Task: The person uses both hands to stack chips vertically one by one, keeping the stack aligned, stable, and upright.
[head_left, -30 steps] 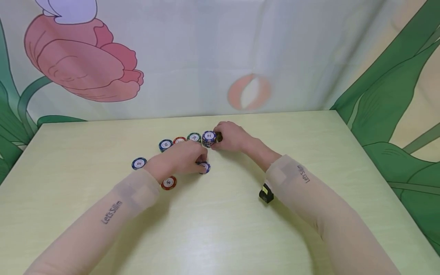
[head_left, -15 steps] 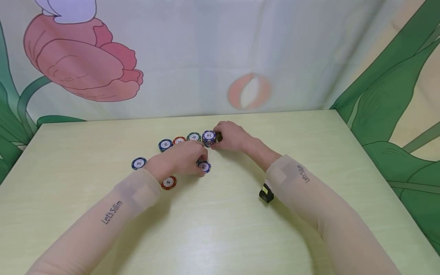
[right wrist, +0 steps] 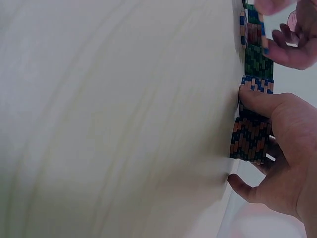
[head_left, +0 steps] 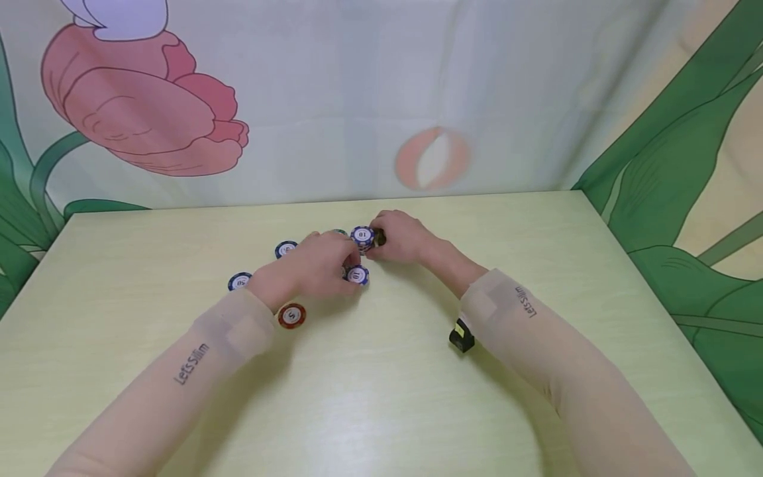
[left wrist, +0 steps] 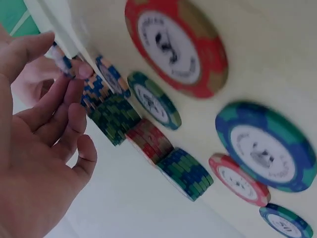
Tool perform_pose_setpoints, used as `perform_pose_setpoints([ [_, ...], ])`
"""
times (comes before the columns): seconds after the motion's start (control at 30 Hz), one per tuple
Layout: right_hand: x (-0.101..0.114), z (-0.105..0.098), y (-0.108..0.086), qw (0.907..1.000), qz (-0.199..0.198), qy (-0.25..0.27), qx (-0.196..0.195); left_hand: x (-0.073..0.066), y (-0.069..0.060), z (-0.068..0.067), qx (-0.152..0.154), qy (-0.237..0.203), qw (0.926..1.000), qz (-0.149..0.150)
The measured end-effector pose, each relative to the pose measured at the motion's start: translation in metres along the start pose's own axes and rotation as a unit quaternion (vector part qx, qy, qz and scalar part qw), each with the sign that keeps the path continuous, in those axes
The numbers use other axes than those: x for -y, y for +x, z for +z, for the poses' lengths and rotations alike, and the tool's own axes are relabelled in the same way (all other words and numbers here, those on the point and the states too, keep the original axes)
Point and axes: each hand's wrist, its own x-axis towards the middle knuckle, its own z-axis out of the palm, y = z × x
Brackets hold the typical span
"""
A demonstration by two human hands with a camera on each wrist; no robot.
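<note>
Head view: the left hand (head_left: 318,266) pinches a blue chip (head_left: 358,275).

Soft light from above brightened the table (head_left: 387,371), leaving a pale glare on its near part and hazy shadows beside both sleeves (head_left: 149,397). The wrist views were dimmer, greyer: in the left, the held chip (left wrist: 63,60) looked blurred; in the right, the dark stack (right wrist: 250,141) sat in shade.
</note>
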Motion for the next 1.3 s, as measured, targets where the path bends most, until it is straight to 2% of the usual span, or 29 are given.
perform_pose_setpoints([
  [0.27,0.0,0.0,0.0,1.0,-0.008,-0.001,-0.004,0.005,0.005,-0.008,-0.069,0.027,0.9966,-0.036],
  [0.43,0.001,0.001,0.001,0.9999,-0.01,0.001,-0.007,0.012,0.011,-0.007,-0.096,0.026,0.993,-0.064],
  [0.53,0.001,0.001,0.001,0.9999,-0.008,0.001,-0.007,0.014,0.014,-0.006,-0.108,0.027,0.9913,-0.07],
  [0.97,0.001,0.001,-0.001,1.0,0.001,-0.006,-0.006,0.013,0.022,-0.002,-0.109,0.052,0.9895,-0.08],
  [1.3,-0.001,0.002,-0.001,0.9999,0.002,-0.009,-0.004,0.012,0.023,-0.004,-0.097,0.05,0.9903,-0.086],
])
